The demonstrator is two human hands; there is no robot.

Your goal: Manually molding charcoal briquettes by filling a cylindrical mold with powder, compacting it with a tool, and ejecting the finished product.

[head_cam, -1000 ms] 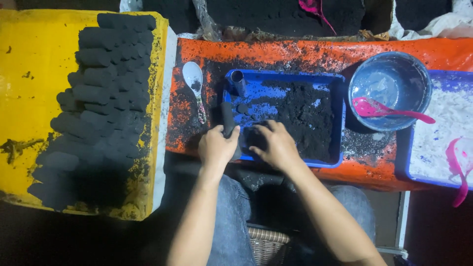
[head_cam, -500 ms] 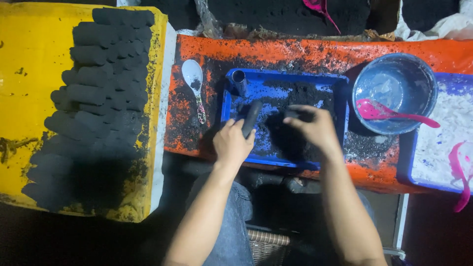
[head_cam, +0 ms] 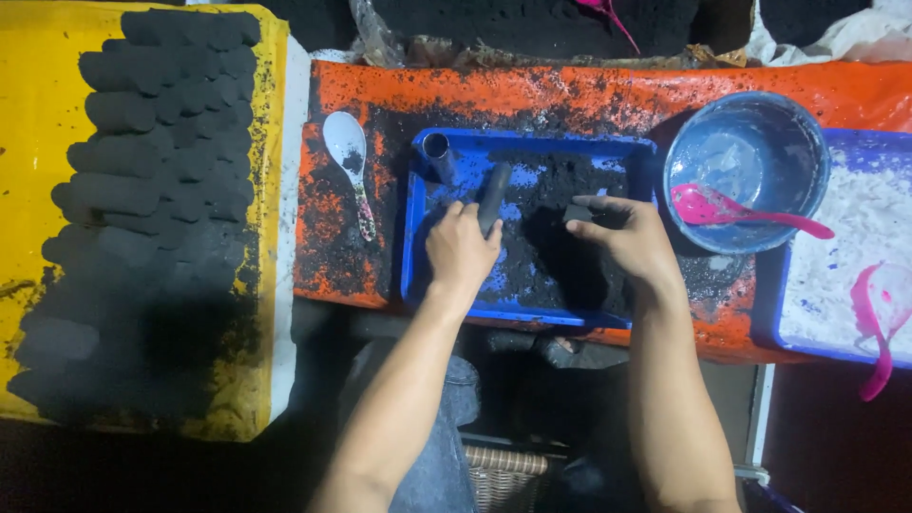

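Two hands (head_cam: 463, 249) (head_cam: 625, 237), one dark tube (head_cam: 492, 198), one blue tray (head_cam: 415, 249)

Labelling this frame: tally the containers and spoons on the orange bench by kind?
Blue trays: 2, the one with black powder under the hands and the one with white powder at the right edge
Bowls: 1, the blue-grey bowl
Spoons: 3, the white spoon, the pink spoon in the bowl and the pink spoon on the white powder
Total: 6
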